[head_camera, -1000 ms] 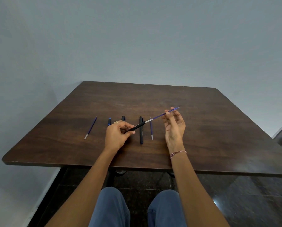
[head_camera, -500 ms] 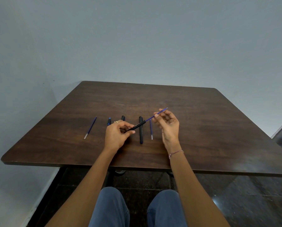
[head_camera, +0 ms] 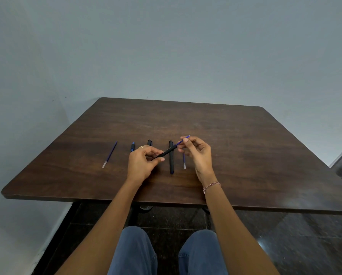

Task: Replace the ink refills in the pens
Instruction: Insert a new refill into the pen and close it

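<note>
My left hand (head_camera: 142,164) grips a black pen barrel (head_camera: 167,151) that points up and to the right. My right hand (head_camera: 198,154) pinches a thin blue refill (head_camera: 183,140) whose lower part sits inside the barrel's open end; only a short length and the tip show. A second black pen (head_camera: 171,158) lies on the table between my hands. One loose blue refill (head_camera: 184,161) lies just right of it, partly behind my right hand. Another loose refill (head_camera: 110,154) lies far left.
The dark wooden table (head_camera: 245,155) carries a blue-tipped pen (head_camera: 132,146) and a black pen end (head_camera: 149,142), both partly hidden behind my left hand. A grey wall stands behind the table. My knees show below the near edge.
My right hand has moved left toward the barrel, and the refill has slid further inside, so less of it shows. My left hand has stayed put.
</note>
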